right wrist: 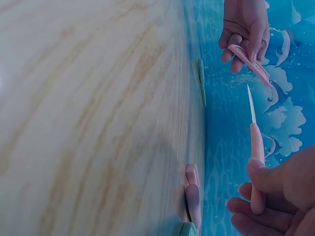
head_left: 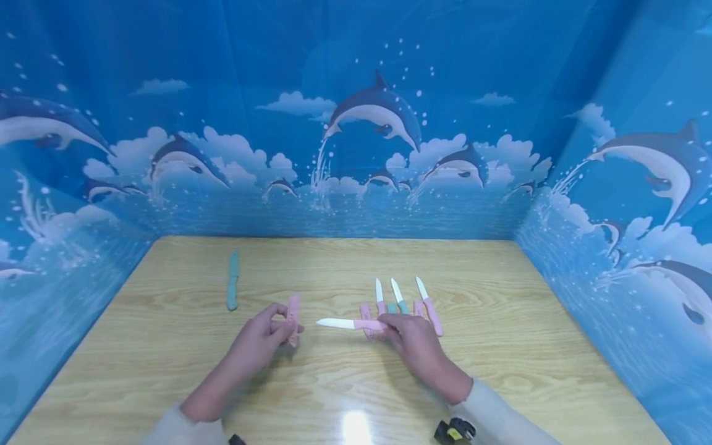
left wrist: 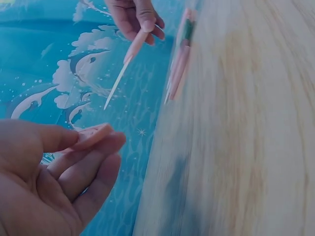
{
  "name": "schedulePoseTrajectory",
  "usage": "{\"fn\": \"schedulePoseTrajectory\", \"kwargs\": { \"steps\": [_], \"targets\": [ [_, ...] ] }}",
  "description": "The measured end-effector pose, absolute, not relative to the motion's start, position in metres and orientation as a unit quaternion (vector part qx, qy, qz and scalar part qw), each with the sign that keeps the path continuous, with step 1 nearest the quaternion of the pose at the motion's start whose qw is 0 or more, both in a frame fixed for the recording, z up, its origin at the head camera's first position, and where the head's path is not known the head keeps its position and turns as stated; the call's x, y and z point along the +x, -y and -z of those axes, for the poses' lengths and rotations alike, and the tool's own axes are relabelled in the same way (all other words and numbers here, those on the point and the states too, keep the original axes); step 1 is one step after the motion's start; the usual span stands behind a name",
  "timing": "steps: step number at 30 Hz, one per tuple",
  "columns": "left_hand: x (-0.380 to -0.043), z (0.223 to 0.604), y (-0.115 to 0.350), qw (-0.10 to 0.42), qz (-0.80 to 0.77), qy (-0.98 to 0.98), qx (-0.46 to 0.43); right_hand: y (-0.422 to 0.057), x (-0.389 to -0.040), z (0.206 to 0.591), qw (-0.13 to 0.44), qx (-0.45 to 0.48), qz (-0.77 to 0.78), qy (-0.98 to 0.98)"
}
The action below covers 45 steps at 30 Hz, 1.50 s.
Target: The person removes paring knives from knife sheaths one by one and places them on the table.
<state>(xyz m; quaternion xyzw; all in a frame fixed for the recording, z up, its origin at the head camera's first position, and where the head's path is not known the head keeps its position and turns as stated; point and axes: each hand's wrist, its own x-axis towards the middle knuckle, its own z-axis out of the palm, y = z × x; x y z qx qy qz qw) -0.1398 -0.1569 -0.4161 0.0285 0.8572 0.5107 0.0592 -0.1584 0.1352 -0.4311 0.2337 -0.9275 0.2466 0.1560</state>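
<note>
My left hand (head_left: 260, 337) pinches a pink knife sheath (head_left: 293, 312) between thumb and fingers, upright above the table in the head view. My right hand (head_left: 416, 347) grips the pink handle of a small paring knife (head_left: 337, 323). Its white blade points left at the sheath, with a gap between tip and sheath. In the right wrist view the pink handle (right wrist: 257, 142) lies between thumb and curled fingers, and lettering marks the sheath (right wrist: 252, 65). Both hands are raised off the wooden table (head_left: 311, 383).
Beyond my right hand lie a pink-handled knife (head_left: 379, 289), a teal-handled knife (head_left: 397, 289) and another pink-handled knife (head_left: 430, 309), blades pointing away. Beside them are pink sheaths (head_left: 418, 307) and a teal piece (head_left: 392, 308). A teal sheathed knife (head_left: 232, 281) lies at the left. Dolphin-printed curtains (head_left: 311, 210) border the table.
</note>
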Motion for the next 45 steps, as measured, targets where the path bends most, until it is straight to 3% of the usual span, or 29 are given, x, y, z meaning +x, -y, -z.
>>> {"fn": "schedulePoseTrajectory", "kwargs": {
  "steps": [10,24,45],
  "targets": [
    [-0.144,0.417,0.167,0.151,-0.663,-0.728,0.09,-0.134,-0.158,0.431,0.149,0.229,-0.244,0.931],
    [-0.145,0.418,0.168,0.157,-0.669,-0.72,0.096,-0.13,-0.159,0.428,0.158,0.221,-0.244,0.931],
    [-0.144,0.417,0.167,0.176,-0.665,-0.719,0.097,-0.117,-0.153,0.419,0.071,0.176,-0.412,0.891]
  ]
}}
